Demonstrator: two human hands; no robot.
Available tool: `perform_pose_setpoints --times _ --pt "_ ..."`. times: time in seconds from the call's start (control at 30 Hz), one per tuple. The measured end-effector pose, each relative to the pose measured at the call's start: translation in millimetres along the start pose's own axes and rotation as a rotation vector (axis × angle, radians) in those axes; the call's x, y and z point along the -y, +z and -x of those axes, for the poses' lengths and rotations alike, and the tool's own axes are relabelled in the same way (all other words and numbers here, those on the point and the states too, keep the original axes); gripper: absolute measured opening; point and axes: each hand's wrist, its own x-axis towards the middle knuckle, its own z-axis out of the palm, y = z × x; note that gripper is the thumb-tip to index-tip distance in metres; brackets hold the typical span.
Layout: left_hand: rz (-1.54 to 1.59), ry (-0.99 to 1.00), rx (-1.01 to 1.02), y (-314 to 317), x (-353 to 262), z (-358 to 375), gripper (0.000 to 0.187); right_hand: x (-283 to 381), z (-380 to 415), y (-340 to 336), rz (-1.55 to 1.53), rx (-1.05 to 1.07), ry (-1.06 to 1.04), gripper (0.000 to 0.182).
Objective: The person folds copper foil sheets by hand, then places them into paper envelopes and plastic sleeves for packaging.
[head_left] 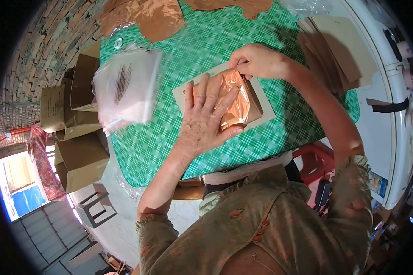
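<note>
A shiny copper-coloured sheet (239,106), folded and creased, lies on a pale board (267,106) on the green checked tablecloth (170,71). My left hand (205,112) rests flat on the left part of the sheet, fingers spread and pointing away from me. At the far right corner of the sheet, my right hand (261,62) pinches its edge between thumb and fingers. The board's corners show around the sheet. What lies beneath my left palm is hidden.
Clear plastic bags (126,87) with printed text lie at the table's left. More copper-coloured sheets (158,20) are at the far edge. A stack of brown boards (328,55) stands at the right. Open cardboard boxes (82,156) sit beyond the left edge.
</note>
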Motion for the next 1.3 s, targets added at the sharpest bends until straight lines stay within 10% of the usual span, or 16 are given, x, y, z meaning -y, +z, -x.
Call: perform_pose_setpoints --times 1.3 --pt "0.017 0.001 -0.001 -3 -3 -1 0.082 -14 12 37 0.434 -0.431 -0.233 0.009"
